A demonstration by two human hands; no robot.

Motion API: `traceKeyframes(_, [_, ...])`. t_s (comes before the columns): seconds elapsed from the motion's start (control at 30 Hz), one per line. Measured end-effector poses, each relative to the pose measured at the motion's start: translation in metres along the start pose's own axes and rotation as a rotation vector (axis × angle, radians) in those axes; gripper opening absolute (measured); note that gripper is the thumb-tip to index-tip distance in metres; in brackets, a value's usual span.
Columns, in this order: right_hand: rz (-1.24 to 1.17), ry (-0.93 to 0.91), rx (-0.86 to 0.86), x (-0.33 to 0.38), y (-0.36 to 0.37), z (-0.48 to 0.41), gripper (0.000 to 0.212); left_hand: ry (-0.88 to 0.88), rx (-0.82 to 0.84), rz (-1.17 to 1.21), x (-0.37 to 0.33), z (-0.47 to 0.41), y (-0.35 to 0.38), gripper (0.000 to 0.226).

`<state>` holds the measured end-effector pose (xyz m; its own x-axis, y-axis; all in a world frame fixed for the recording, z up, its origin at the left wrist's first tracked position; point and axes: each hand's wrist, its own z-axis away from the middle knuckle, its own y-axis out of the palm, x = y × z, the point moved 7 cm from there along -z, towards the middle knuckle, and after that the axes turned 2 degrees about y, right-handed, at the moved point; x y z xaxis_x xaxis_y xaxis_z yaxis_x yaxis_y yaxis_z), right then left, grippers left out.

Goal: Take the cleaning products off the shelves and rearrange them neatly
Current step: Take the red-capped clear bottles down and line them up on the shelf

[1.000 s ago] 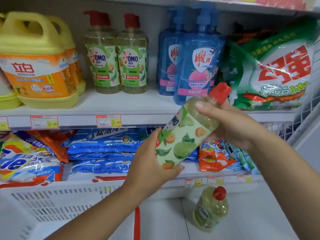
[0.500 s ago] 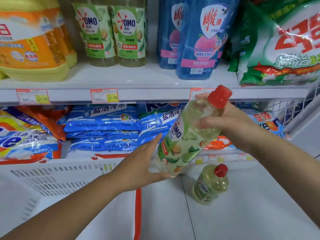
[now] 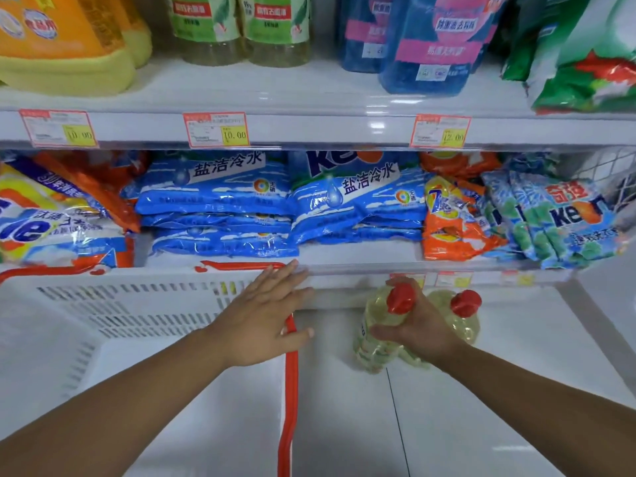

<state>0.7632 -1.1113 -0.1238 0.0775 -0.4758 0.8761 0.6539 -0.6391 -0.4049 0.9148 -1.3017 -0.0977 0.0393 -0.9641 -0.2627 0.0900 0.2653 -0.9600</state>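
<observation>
Now that the left hand (image 3: 265,321) has spread free, the right hand (image 3: 421,333) grips the bottle (image 3: 373,335), lowered left of 1 unshelved bottle (image 3: 464,321).

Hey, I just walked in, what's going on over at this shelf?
A person is sorting cleaning products in a shop. Their right hand grips a red-capped bottle of yellowish liquid near its top, low over the white floor, right beside a second matching bottle standing there. Their left hand is open, fingers spread over the corner of a white basket. Bags of detergent fill the lower shelf.
</observation>
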Motion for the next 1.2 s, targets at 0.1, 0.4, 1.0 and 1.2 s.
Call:
traceKeyframes(0.1, [-0.029, 0.041, 0.011, -0.013, 0.004, -0.005, 0.075, -0.015, 0.008, -0.008, 0.000, 0.000, 0.001, 0.084])
traceKeyframes(0.4, [0.042, 0.116, 0.122, -0.021, 0.008, -0.009, 0.084, -0.028, -0.005, -0.030, -0.002, -0.002, -0.007, 0.074])
traceKeyframes(1.0, [-0.100, -0.571, -0.164, 0.337, -0.029, -0.076, 0.023, -0.300, -0.843, -0.161, 0.069, -0.039, -0.238, 0.065])
traceKeyframes(1.2, [-0.043, -0.490, -0.206, 0.381, 0.001, -0.152, 0.068, -0.256, -0.938, -0.281, 0.074, -0.042, -0.237, 0.059])
